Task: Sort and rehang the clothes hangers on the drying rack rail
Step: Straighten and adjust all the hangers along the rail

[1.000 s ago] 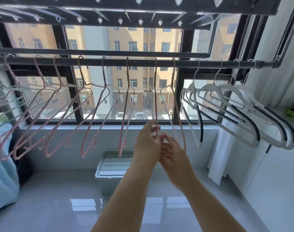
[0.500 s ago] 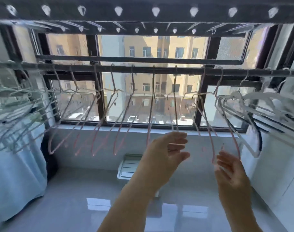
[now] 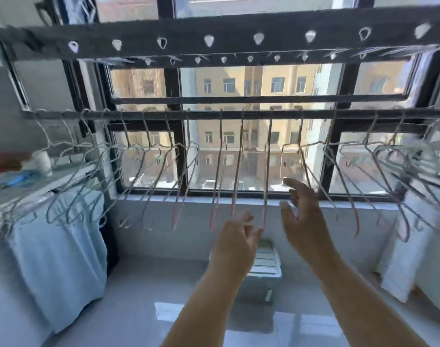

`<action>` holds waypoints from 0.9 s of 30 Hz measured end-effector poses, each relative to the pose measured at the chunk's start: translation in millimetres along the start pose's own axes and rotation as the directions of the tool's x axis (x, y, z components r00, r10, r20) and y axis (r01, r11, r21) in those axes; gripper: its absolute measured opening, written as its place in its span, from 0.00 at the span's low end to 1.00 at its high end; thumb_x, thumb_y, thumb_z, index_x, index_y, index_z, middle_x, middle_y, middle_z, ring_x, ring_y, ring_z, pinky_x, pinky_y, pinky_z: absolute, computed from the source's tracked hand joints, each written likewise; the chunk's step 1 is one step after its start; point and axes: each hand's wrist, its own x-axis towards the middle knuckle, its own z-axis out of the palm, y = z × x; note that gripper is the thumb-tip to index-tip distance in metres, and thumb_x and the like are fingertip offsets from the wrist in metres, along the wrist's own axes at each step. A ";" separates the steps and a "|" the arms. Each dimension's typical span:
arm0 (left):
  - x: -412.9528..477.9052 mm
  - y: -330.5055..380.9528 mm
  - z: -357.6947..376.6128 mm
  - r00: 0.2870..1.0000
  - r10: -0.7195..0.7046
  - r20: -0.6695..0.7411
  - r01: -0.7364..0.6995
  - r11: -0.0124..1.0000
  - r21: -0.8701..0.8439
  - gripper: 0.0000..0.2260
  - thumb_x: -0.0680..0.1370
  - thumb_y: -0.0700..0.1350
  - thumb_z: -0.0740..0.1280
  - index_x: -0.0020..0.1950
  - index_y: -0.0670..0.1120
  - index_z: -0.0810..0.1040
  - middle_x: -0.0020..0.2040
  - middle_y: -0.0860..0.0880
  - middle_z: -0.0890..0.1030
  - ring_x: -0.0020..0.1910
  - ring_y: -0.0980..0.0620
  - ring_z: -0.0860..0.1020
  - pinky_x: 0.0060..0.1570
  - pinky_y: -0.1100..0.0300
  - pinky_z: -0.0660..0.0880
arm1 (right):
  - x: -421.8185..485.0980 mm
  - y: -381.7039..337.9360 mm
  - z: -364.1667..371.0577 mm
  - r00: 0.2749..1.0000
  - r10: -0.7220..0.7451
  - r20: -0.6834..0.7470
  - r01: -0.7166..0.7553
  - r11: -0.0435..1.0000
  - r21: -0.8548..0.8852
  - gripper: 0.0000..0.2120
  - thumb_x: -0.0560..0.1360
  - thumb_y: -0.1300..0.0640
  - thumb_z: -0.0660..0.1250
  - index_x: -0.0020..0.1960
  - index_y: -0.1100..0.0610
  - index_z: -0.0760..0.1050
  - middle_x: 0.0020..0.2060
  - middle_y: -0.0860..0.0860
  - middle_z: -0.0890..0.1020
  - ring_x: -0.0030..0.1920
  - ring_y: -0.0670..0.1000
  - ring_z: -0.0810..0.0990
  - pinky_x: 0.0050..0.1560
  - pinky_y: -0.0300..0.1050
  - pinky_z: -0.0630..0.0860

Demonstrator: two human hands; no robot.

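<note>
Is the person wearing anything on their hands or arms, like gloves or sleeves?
No. The left hand and right hand are bare, no gloves, and no sleeves reach into view. No watch or bracelet is visible; blur could hide a thin ring.

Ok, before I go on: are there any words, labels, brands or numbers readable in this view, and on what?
No text can be read anywhere.
White container on the left shelf: too blurred to show any label.
Box on the floor: no print visible.
Hangers and rail: no markings visible.
Buildings outside the window: no signs legible.
</note>
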 end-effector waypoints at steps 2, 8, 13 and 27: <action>-0.3 3.8 11.2 0.999 -0.012 0.047 0.012 1.000 -0.006 0.19 0.75 0.42 0.67 0.65 0.44 0.71 0.60 0.47 0.79 0.54 0.53 0.78 0.57 0.63 0.73 | 18.8 -4.9 10.1 0.977 0.193 0.087 -0.192 0.981 -0.015 0.21 0.77 0.64 0.57 0.70 0.58 0.61 0.68 0.56 0.67 0.67 0.55 0.67 0.63 0.42 0.63; 3.7 7.6 31.8 1.000 -0.001 -0.014 0.000 1.000 -0.027 0.12 0.74 0.37 0.67 0.57 0.45 0.77 0.50 0.49 0.83 0.42 0.58 0.78 0.43 0.77 0.73 | 29.8 6.4 22.7 0.830 0.471 0.299 -0.543 0.804 0.241 0.13 0.77 0.67 0.57 0.60 0.60 0.67 0.49 0.56 0.75 0.47 0.54 0.76 0.42 0.46 0.74; 9.3 9.0 39.0 0.994 0.013 -0.105 -0.016 0.999 -0.032 0.08 0.74 0.35 0.65 0.50 0.45 0.80 0.39 0.55 0.78 0.33 0.67 0.74 0.35 0.80 0.69 | 28.0 3.5 22.5 0.788 0.529 0.316 -0.615 0.648 0.449 0.09 0.80 0.63 0.52 0.47 0.58 0.71 0.37 0.53 0.75 0.35 0.51 0.76 0.27 0.42 0.73; 12.9 9.9 41.7 0.991 -0.006 -0.137 -0.007 0.996 -0.092 0.05 0.74 0.40 0.67 0.47 0.48 0.79 0.34 0.56 0.79 0.32 0.67 0.75 0.34 0.78 0.71 | 30.3 6.9 22.1 0.816 0.512 0.270 -0.576 0.671 0.468 0.10 0.79 0.66 0.53 0.56 0.56 0.69 0.38 0.51 0.75 0.40 0.49 0.77 0.31 0.40 0.75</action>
